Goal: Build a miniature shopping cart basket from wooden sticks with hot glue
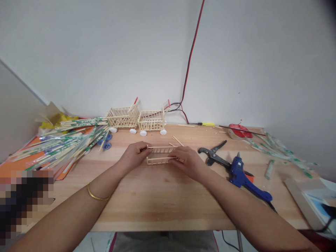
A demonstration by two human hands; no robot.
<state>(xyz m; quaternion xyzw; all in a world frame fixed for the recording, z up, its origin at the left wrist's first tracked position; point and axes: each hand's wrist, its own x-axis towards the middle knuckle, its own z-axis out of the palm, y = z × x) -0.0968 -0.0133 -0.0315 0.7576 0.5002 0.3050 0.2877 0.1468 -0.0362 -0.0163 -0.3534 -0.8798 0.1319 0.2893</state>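
Tabletop point(162, 206) of pale wood meets a white wall point(118, 52) behind 2 stick carts point(123, 121), and midway across your left hand point(138, 152) and right hand point(189, 159), both nearly closed, pinch a slatted frame point(159, 161).

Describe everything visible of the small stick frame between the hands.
The small stick frame looks like thin, pale wood: two roughly parallel railed sides with short bars. The left hand holds its far left corner; the right hand grips and partly hides its right end. It is near the table's middle; whether it rests there is unclear.
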